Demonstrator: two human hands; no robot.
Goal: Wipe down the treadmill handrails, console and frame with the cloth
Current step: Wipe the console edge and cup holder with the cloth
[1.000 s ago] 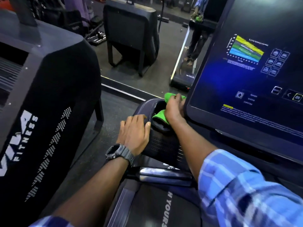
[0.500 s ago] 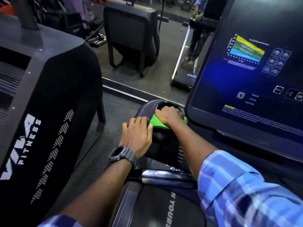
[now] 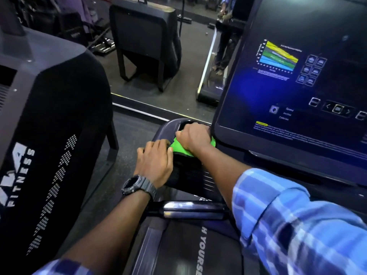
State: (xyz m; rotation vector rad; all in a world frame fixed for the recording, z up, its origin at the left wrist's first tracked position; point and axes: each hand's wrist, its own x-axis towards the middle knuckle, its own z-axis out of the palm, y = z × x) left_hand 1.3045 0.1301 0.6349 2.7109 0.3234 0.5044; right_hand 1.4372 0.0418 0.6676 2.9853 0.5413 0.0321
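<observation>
Right hand (image 3: 193, 137) hides most of the green cloth (image 3: 178, 147).

Two hands are in view at the frame's centre, the left hand (image 3: 154, 161) and the right hand (image 3: 193, 136), with one green cloth (image 3: 179, 146) between them. There is one wristwatch (image 3: 137, 184) and one lit console screen (image 3: 294, 80) at right. One neighbouring machine (image 3: 49, 135) fills the left side, and one dark seat-like frame (image 3: 145, 36) stands at upper centre.
</observation>
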